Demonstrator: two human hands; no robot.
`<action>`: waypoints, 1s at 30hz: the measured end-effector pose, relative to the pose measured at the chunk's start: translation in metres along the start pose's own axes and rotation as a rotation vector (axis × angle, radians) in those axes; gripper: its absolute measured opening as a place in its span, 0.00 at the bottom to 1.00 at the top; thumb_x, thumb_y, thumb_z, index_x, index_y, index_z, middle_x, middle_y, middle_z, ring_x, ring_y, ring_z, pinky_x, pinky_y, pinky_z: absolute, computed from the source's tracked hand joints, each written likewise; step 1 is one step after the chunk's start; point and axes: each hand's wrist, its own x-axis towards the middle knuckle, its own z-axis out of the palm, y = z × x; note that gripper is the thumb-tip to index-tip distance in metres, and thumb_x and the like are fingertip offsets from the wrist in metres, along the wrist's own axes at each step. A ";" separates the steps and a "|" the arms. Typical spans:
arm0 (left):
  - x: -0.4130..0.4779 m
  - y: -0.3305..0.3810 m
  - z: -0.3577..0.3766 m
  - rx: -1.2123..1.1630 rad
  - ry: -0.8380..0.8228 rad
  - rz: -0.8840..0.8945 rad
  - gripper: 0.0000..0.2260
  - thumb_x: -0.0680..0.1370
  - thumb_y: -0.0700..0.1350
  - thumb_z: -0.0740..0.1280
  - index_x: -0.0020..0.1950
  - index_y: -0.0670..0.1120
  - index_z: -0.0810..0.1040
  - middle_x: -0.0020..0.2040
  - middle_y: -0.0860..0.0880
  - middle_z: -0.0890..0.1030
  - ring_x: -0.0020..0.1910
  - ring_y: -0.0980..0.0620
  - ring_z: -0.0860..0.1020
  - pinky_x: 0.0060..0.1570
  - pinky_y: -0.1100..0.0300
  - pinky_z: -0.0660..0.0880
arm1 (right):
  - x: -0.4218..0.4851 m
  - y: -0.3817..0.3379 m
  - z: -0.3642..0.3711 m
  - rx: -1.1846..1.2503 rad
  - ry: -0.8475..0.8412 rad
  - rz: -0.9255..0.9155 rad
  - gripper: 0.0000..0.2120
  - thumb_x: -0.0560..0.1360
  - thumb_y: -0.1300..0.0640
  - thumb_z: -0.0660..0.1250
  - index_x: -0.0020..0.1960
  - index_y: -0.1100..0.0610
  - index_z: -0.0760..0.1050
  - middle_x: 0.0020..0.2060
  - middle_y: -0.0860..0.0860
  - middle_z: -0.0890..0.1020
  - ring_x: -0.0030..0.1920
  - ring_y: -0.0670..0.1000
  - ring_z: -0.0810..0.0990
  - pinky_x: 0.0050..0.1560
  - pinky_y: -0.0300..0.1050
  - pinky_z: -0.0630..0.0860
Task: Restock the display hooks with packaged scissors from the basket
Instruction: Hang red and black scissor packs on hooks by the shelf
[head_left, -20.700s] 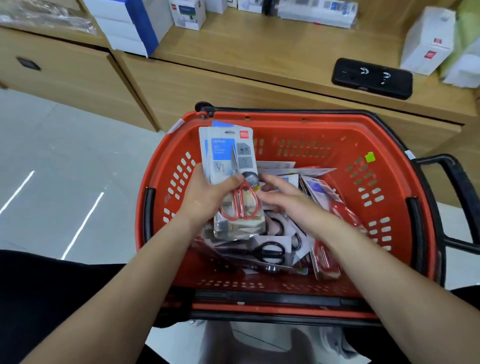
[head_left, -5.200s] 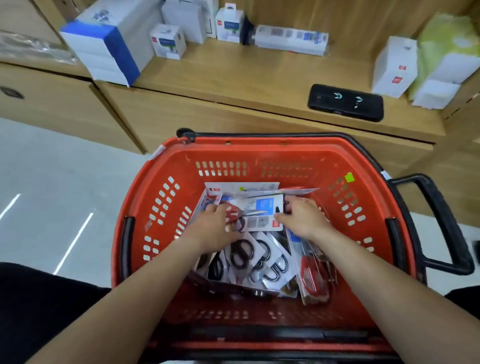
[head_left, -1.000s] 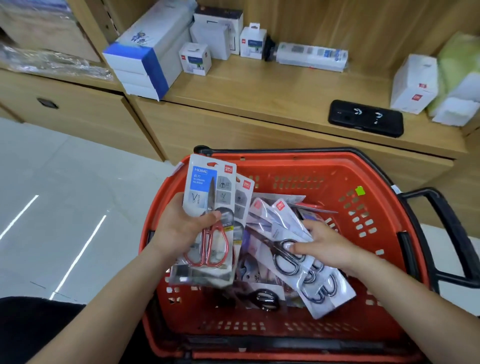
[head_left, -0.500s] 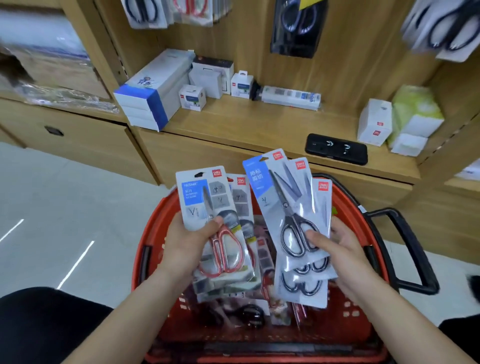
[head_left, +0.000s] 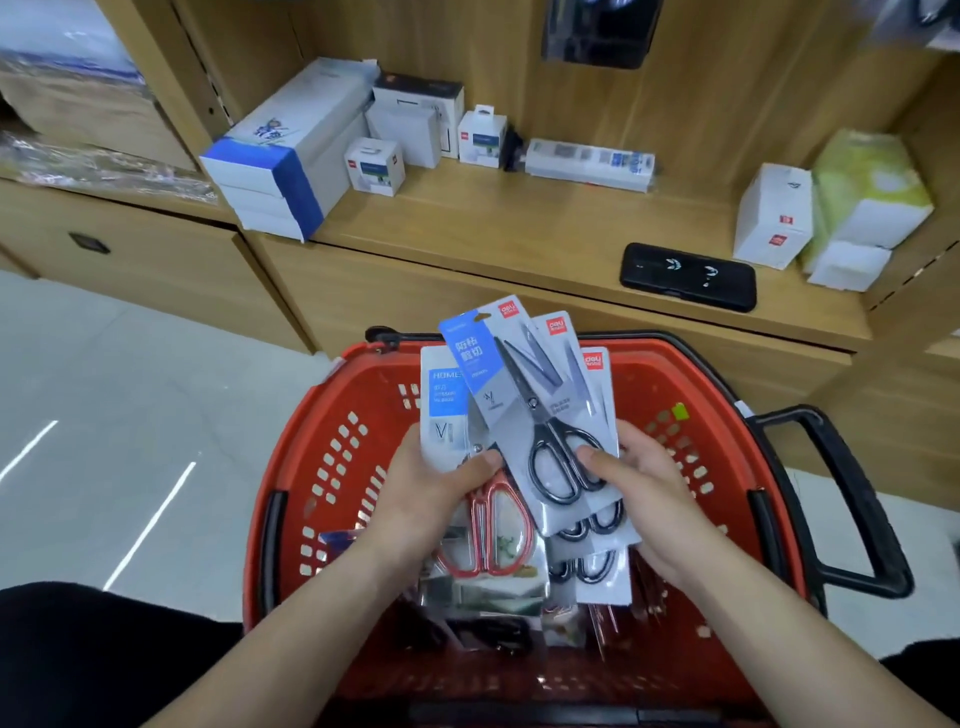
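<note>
Wooden shelf (head_left: 519, 223) fills the upper frame; red basket (head_left: 322, 426) sits bottom centre, with more packs loose on its floor. Left grip (head_left: 426, 493) pinches a stack of red-handled scissor packs (head_left: 493, 535) and right grip (head_left: 639, 483) pinches a fan of black-handled scissor packs (head_left: 524, 395), the two overlapping above the basket at frame centre. My read: this batch is picked but none is hung, and the hooks aren't visible, only a blurred hanging pack (head_left: 597, 31) at the top edge.

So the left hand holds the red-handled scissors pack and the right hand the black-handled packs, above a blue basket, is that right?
The head view shows a red basket, not blue. The left hand holds the red-handled pack, the right hand the black-handled packs.
</note>
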 end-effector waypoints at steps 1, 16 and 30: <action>0.002 0.000 -0.002 0.015 0.016 0.010 0.16 0.76 0.40 0.76 0.61 0.51 0.79 0.53 0.54 0.88 0.52 0.52 0.86 0.51 0.58 0.81 | 0.003 -0.001 -0.001 -0.006 0.006 -0.001 0.12 0.81 0.66 0.66 0.60 0.54 0.80 0.49 0.53 0.88 0.47 0.53 0.87 0.45 0.46 0.84; 0.034 0.002 -0.020 0.111 0.262 0.193 0.19 0.77 0.52 0.75 0.66 0.52 0.79 0.59 0.56 0.85 0.58 0.56 0.84 0.60 0.50 0.81 | 0.018 0.014 0.007 0.148 -0.085 0.058 0.20 0.71 0.58 0.71 0.63 0.55 0.81 0.57 0.64 0.84 0.58 0.68 0.83 0.60 0.64 0.79; 0.013 0.004 0.005 -0.028 0.204 0.093 0.26 0.76 0.67 0.57 0.64 0.51 0.75 0.57 0.59 0.80 0.51 0.70 0.79 0.48 0.70 0.73 | 0.013 0.026 0.037 0.042 -0.021 -0.077 0.21 0.80 0.65 0.67 0.72 0.53 0.74 0.59 0.49 0.86 0.60 0.49 0.84 0.56 0.42 0.82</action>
